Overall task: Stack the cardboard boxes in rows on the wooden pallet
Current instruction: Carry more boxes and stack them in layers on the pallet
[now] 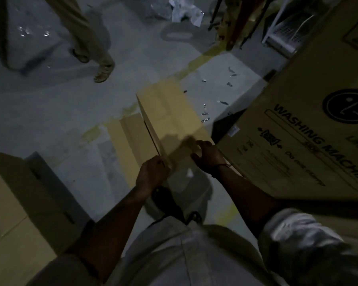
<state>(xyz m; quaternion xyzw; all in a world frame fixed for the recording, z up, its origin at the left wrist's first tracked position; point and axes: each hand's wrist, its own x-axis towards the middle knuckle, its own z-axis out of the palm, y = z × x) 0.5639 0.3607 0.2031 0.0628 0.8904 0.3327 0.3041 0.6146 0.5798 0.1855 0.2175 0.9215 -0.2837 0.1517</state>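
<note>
While dimness blurs the cardboard box [170, 114], the left hand [151, 175] grips its near corner; the right hand [210, 156] curls alongside, hold unclear.

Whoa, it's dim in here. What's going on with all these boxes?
A person is handling a plain cardboard box low in front of them. Their left hand grips its near corner. The right hand is on its near edge, but the dim, blurred view hides whether it is gripping. A big washing machine box stands close on the right and another box on the left. A second person walks by farther off.
</note>
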